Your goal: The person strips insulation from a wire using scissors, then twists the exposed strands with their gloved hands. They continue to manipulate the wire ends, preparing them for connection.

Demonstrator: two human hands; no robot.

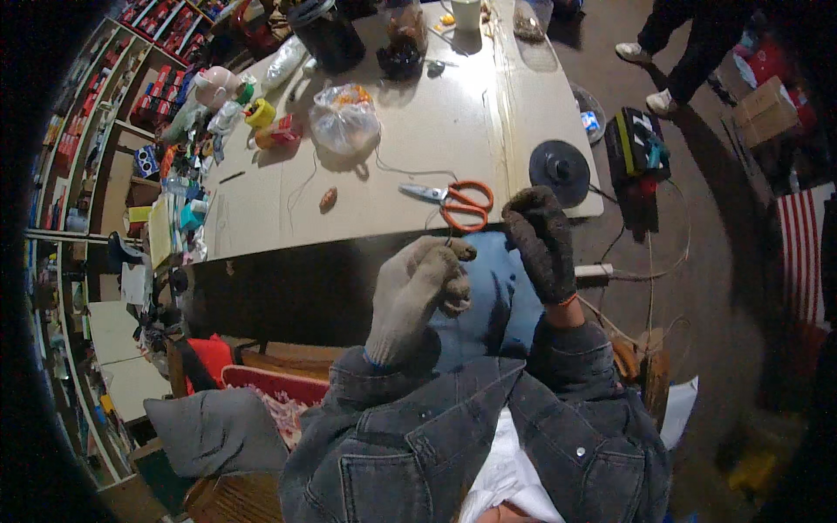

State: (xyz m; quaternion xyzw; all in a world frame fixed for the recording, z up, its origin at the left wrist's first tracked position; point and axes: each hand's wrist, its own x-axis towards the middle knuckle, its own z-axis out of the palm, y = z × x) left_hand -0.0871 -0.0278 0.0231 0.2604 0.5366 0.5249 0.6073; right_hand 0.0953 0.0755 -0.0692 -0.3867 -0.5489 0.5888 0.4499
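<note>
Head view: scissors [445, 198] on table [418, 131], blades [421, 191] pointing left, handles [472, 208] just beyond left hand [414, 292] and just beside right hand [542, 248]. Both hands curled; we cannot tell whether they grip anything.

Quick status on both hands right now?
Left hand: light glove, fingers curled closed; whether it grips anything cannot be told.
Right hand: dark glove, fingers bent; open or closed, and any hold, cannot be told.

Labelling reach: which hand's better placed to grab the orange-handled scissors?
Right, probably: the right hand looks nearer the scissors, whose orange handles point its way; the left hand sits lower in view.
</note>
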